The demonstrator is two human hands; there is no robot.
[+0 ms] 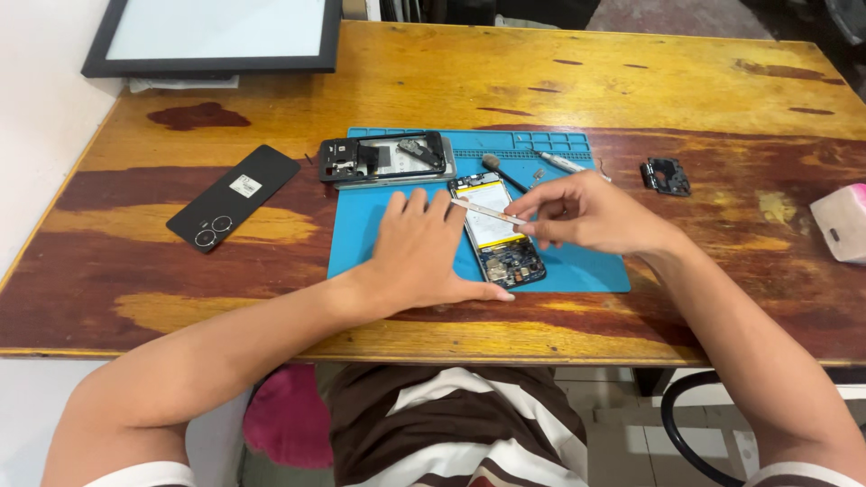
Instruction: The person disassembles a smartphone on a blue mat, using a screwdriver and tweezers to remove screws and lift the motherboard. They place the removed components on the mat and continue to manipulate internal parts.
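Note:
An opened phone [498, 232] with a yellow battery and bare circuit board lies on a blue work mat [577, 261]. My left hand [418, 255] rests flat on the mat just left of the phone, thumb along its lower end. My right hand [586, 214] is to the right of the phone and pinches a thin white strip [487, 213] that stretches across the battery.
A phone frame with loose parts [386, 158] lies at the mat's top left. A black back cover [234, 196] rests on the wooden table at left. A small brush [499, 170], a pen-like tool [564, 162], a small black part [667, 176], a pink-white object [841, 222] and a framed board [215, 34] are nearby.

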